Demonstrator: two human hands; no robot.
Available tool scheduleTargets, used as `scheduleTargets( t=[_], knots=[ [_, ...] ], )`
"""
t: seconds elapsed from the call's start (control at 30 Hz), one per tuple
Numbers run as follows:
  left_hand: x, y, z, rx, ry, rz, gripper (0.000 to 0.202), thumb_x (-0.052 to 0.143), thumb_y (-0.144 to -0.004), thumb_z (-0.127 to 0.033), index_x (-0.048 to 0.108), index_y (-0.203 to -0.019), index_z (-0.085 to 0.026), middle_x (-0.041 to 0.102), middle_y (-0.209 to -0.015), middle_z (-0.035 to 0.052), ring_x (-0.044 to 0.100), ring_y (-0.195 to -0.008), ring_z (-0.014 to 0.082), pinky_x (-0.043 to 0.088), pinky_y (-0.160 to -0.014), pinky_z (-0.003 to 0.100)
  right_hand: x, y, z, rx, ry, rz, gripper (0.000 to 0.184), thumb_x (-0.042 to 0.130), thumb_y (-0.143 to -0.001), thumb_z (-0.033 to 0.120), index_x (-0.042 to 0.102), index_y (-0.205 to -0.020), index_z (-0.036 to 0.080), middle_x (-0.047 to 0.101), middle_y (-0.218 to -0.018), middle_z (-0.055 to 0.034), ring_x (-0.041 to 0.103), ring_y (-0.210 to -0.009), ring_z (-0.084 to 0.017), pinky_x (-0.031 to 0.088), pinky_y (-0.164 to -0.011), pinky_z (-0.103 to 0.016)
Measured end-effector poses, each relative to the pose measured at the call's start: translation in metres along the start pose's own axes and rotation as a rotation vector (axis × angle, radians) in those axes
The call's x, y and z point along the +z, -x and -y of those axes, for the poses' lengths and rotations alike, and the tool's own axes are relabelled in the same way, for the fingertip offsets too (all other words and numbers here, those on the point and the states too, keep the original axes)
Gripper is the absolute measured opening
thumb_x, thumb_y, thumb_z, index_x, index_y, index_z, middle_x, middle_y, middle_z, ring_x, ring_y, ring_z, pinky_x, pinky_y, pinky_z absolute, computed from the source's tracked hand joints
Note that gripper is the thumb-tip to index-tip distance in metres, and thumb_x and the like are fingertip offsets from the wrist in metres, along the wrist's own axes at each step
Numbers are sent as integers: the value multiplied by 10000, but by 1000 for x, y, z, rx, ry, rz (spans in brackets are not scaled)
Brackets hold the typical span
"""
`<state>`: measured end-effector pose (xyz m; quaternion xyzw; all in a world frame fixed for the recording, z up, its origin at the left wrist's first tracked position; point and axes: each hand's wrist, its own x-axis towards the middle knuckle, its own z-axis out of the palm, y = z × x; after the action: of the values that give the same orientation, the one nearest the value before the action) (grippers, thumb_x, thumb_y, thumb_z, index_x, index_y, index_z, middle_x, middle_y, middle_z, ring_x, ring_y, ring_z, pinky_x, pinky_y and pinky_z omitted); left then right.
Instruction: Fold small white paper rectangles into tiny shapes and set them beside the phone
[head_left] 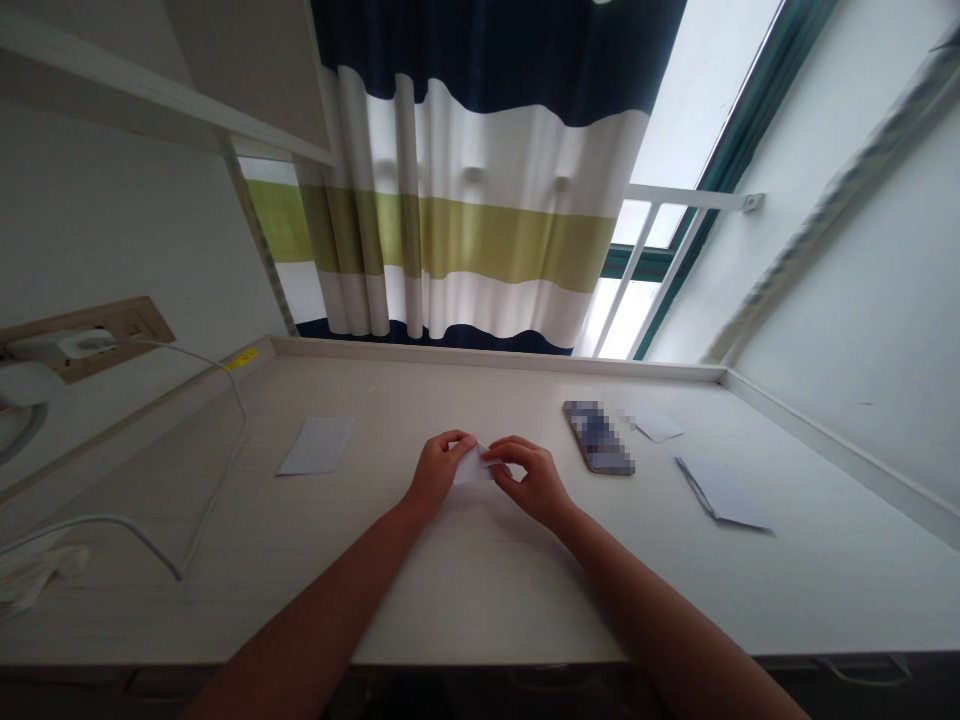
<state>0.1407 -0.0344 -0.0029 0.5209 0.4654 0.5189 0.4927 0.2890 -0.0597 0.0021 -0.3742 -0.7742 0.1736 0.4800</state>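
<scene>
One small folded paper (471, 467) is pinched between both hands at the middle of the desk (480, 590). The left hand (437, 470) is closed on the paper's left edge with thumb and fingertips. The right hand (531, 482) is clenched on its right edge in the same way, so that the two sets of fingertips nearly meet. Whether the paper rests on the desk cannot be told.

To the right of the grip, near it, one phone (598, 437) is laid flat, its screen blurred. Just beyond the phone one small sheet (657, 424) is seen. Farther right of the grip, and a little nearer the person, one thin stack of sheets (724, 491) is laid; its sheets cannot be counted. To the left of the grip, well apart from it, one single sheet (316, 445) lies flat. Four paper items are thus counted: one held and three lying.

Farther left still, one white cable (217, 480) is looped across the desk and led up to one plug (81, 344) in a wall socket (142, 320). Behind the grip, past the desk's far edge, one striped curtain (480, 230) is hung, with a window (675, 200) to its right.
</scene>
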Motion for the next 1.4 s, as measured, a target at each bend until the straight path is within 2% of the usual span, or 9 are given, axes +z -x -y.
scheduleTargets(
  t=[0.3,0.77,1.17,1.27,1.4],
  knots=[
    [-1,2,-2,36,-25,5,213,580,-620,-357,590,-585,-148,534,-572,-19,459,-558,117,356,-535,222,-3,-1,1,11,2,40,195,553,-696,93,676,-803,201,628,-854,-53,608,-774,-151,489,-696,-273],
    [0,0,2,6,28,24,212,592,-619,-355,578,-564,-151,505,-512,-42,438,-481,98,343,-492,221,-3,-2,2,41,-4,74,193,565,-684,86,685,-772,209,611,-854,-43,595,-785,-149,477,-733,-276],
    [-3,0,0,44,-76,67,235,634,-613,-375,634,-648,-142,595,-615,2,516,-580,133,396,-554,232,-6,-2,3,54,-63,82,180,569,-693,106,688,-787,204,609,-868,-52,594,-792,-152,474,-741,-293],
    [-3,1,-4,74,-133,46,220,618,-625,-363,644,-640,-145,610,-631,15,532,-613,150,405,-570,239,-6,-3,1,134,-197,91,126,588,-707,180,685,-787,194,604,-881,-58,590,-799,-158,480,-720,-294],
    [-2,2,-7,116,-196,21,210,602,-636,-357,644,-645,-152,624,-635,14,545,-632,163,411,-591,249,-2,-4,-5,390,-511,75,163,640,-680,297,644,-798,185,610,-749,-16,577,-666,-128,483,-615,-274]
  ],
)
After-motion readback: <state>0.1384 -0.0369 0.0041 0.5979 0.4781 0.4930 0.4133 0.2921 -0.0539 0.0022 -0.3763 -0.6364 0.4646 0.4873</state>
